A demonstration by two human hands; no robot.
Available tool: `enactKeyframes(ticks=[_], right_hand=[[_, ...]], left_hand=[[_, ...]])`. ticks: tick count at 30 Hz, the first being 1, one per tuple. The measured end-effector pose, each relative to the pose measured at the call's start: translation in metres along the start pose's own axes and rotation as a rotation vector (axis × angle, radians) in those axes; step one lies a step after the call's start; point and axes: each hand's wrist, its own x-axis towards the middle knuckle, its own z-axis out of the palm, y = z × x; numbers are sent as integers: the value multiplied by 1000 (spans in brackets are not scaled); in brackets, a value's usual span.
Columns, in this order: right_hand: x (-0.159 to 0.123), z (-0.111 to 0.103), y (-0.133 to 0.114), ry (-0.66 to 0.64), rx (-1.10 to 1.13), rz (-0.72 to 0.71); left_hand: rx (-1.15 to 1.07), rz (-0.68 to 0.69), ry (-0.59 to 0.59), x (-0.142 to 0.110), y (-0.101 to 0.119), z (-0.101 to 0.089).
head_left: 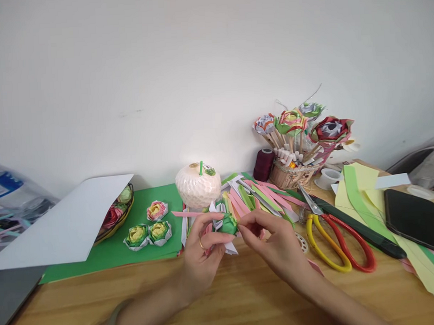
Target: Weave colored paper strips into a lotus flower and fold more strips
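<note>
My left hand (206, 244) is closed around a paper flower (228, 224), with a ring on one finger. The flower has folded green petals, with white and pink paper pieces sticking out of it. At its right side my right hand (268, 234) pinches with thumb and forefinger, touching the edge of a green petal. Whether something thin lies in that pinch is too small to tell. Behind my hands lies a pile of folded paper strips (254, 194) in pink, green and white. Three finished paper flowers (157, 210) rest on a green sheet (142, 194) to the left.
Red and yellow scissors (328, 241), a dark-handled tool (363, 228) and a black phone (417, 216) lie at right. A basket (289, 174) of paper flowers and a thread spool (263, 164) stand behind. A white pot (198, 186) stands centrally. White paper (68, 221) overhangs a flower basket left.
</note>
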Motion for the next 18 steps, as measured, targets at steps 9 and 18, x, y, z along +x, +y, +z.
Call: enactKeyframes(ticks=[9, 18], right_hand=[[13, -8, 6, -272, 604, 457], [9, -12, 3, -314, 313, 164]], left_hand=[[-118, -28, 33, 1, -3, 1], [-133, -5, 25, 2, -4, -1]])
